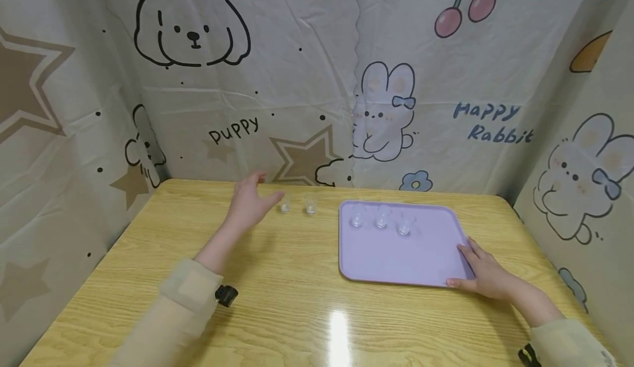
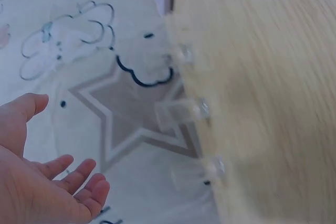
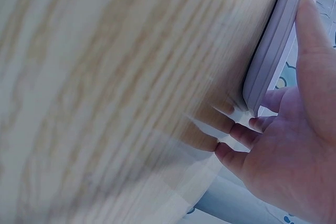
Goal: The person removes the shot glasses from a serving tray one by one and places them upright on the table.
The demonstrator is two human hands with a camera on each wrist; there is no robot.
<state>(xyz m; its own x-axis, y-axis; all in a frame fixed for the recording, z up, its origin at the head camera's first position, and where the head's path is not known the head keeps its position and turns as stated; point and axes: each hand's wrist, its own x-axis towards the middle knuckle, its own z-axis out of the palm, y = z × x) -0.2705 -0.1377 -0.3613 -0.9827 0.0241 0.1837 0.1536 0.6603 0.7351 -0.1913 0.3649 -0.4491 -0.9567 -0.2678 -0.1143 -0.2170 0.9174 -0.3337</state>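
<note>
My left hand (image 1: 247, 202) is raised over the table's far left part, thumb and fingers spread, holding nothing. Just right of its thumb stand two small clear glasses, one nearer (image 1: 284, 206) and another (image 1: 310, 206) farther right. The left wrist view shows a third clear glass (image 2: 199, 176) in that row, apart from the hand (image 2: 52, 182). Three more clear glasses, left (image 1: 356, 216), middle (image 1: 382, 217) and right (image 1: 404, 225), stand on the purple tray (image 1: 396, 262). My right hand (image 1: 490, 273) holds the tray's near right corner, thumb on the front edge and fingers along the right side.
The wooden table (image 1: 287, 312) reaches to a printed cloth (image 1: 307, 81) that hangs behind it and along both sides. The tray lies right of the middle, its far edge near the back of the table.
</note>
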